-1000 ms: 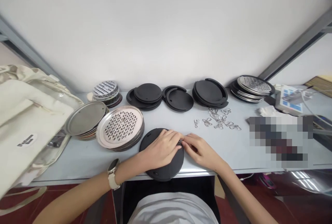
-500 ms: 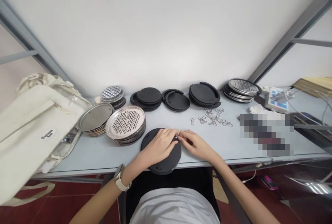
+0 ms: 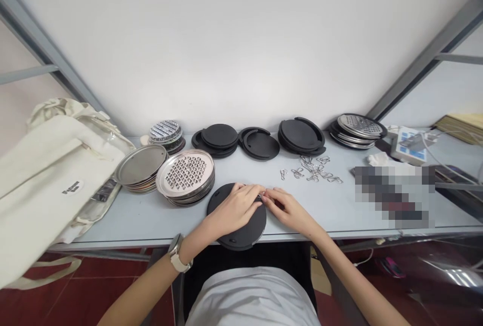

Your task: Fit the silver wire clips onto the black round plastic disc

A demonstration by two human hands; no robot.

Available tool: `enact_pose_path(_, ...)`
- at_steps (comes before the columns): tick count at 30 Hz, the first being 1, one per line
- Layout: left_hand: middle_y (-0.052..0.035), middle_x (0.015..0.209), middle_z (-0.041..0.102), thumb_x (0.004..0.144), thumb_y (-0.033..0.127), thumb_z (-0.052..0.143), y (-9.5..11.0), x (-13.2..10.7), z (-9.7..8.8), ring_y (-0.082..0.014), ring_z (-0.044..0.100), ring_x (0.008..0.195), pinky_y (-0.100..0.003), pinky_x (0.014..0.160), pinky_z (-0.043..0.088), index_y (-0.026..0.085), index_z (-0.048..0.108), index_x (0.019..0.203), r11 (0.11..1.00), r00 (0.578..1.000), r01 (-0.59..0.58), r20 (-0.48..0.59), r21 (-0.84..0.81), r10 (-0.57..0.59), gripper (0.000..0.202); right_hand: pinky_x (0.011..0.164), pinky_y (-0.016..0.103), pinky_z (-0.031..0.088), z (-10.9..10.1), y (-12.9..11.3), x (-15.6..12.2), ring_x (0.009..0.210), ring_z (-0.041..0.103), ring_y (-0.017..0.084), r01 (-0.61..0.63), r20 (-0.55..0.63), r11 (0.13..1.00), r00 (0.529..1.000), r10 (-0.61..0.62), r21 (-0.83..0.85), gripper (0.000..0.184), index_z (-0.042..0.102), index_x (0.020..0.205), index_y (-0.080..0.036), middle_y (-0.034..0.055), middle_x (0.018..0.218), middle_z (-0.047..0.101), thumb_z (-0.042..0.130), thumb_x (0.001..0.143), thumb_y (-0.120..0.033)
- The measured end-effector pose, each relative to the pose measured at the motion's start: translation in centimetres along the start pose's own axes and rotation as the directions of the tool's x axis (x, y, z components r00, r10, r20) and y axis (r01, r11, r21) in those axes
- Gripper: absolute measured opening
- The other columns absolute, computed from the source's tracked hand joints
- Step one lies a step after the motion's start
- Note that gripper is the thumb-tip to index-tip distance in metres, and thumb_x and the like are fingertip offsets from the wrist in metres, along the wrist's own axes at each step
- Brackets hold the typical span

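A black round disc (image 3: 245, 233) with small slots lies at the table's front edge, its near rim reaching slightly past it. My left hand (image 3: 237, 210) lies across the top of the disc, fingers together and bent over its far right rim. My right hand (image 3: 289, 211) is closed in a pinch at that same rim, close to the left fingertips. Between the two hands shows a bit of a small metal wire clip (image 3: 260, 197), mostly hidden by fingers. Several similar wire clips (image 3: 315, 171) lie loose on the table beyond my right hand.
Grater discs (image 3: 186, 172) and plain metal discs (image 3: 141, 165) are stacked at left, beside a cream bag (image 3: 56, 165). Black round parts (image 3: 219, 137) stand along the wall. More graters (image 3: 358, 127) are stacked at back right, near a power strip (image 3: 409, 145).
The view has shifted slightly. Both hands stay at the disc's rim, with the right fingers shifted slightly over the clip, which shows less now.
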State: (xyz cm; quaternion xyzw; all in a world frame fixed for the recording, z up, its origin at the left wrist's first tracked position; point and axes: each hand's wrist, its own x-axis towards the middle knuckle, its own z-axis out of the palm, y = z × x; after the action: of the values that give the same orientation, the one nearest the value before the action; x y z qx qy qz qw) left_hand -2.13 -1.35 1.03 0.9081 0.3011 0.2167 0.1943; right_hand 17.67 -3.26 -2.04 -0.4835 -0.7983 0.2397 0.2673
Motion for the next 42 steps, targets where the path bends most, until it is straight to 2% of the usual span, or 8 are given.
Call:
enact_pose_path(4,-0.0049,0.116,0.059,0.095,0.015,0.047,-0.11,-0.02,0.17,-0.0179,0.055,0.105,-0.034,0.094,0.043,0.02,0.046,0.121,0.999,1.0,0.0,-0.013,-0.046,0.0,0.026,0.065,0.03,0.04,-0.02,0.19,-0.03,0.067,0.048,0.017,0.007,0.01,1.0,1.0,-0.007,-0.007,0.027,0.051,0.078,-0.02,-0.0014,0.066,0.048,0.038,0.1,-0.029)
enact_pose_path(8,-0.0042,0.113,0.059,0.095,0.016,0.048,-0.31,-0.02,0.37,-0.0193,0.054,0.107,-0.035,0.094,0.044,0.02,0.047,0.118,0.997,0.999,0.028,-0.016,-0.077,-0.029,0.023,0.067,0.03,0.041,-0.1,0.15,-0.03,0.068,0.049,0.017,0.019,-0.002,1.0,1.0,-0.019,-0.009,0.025,0.054,0.082,-0.02,-0.0005,0.068,0.05,0.039,0.1,-0.028)
enact_pose_path(14,-0.0037,0.108,0.06,0.095,0.015,0.047,-0.23,0.07,0.27,-0.0187,0.056,0.099,-0.035,0.091,0.045,0.02,0.049,0.113,0.997,0.999,0.027,-0.015,-0.075,-0.028,0.019,0.067,0.03,0.042,-0.25,0.13,0.0,0.069,0.05,0.018,0.02,0.011,0.999,1.0,-0.02,-0.026,0.024,0.058,0.089,-0.02,0.0005,0.07,0.053,0.038,0.1,-0.028)
enact_pose_path(22,-0.0041,0.109,0.06,0.095,0.017,0.047,-0.27,0.02,0.41,-0.0196,0.057,0.102,-0.036,0.091,0.046,0.021,0.048,0.116,0.996,0.999,0.042,-0.009,-0.073,-0.042,0.021,0.066,0.031,0.043,-0.09,0.46,0.01,0.068,0.05,0.019,0.029,0.001,1.0,1.0,-0.029,-0.006,0.026,0.059,0.087,-0.02,0.0019,0.069,0.055,0.038,0.099,-0.03)
enact_pose_path(27,-0.0036,0.112,0.06,0.095,0.017,0.047,-0.28,-0.03,0.4,-0.0195,0.056,0.105,-0.035,0.091,0.047,0.022,0.047,0.115,0.993,0.998,0.065,0.001,-0.103,-0.065,0.021,0.064,0.03,0.042,-0.15,0.37,0.01,0.066,0.05,0.018,0.031,-0.003,0.999,0.999,-0.032,-0.026,0.028,0.055,0.079,-0.02,0.0005,0.067,0.051,0.038,0.099,-0.03)
enact_pose_path(36,-0.0046,0.113,0.059,0.096,0.018,0.046,-0.27,-0.08,0.42,-0.0203,0.056,0.106,-0.037,0.091,0.047,0.021,0.046,0.116,0.993,0.998,0.064,0.003,-0.096,-0.064,0.02,0.066,0.03,0.043,-0.14,0.37,0.03,0.069,0.05,0.018,0.058,-0.013,0.998,0.998,-0.058,-0.013,0.026,0.057,0.083,-0.019,0.0016,0.07,0.055,0.039,0.099,-0.027)
enact_pose_path(42,-0.0039,0.113,0.059,0.096,0.017,0.046,-0.32,-0.07,0.43,-0.0197,0.056,0.106,-0.036,0.091,0.047,0.022,0.045,0.117,0.993,0.998,0.07,0.007,-0.094,-0.07,0.022,0.065,0.029,0.042,-0.08,0.5,-0.01,0.067,0.05,0.018,0.052,-0.011,0.998,0.999,-0.052,-0.028,0.027,0.055,0.08,-0.02,0.0007,0.068,0.053,0.038,0.099,-0.028)
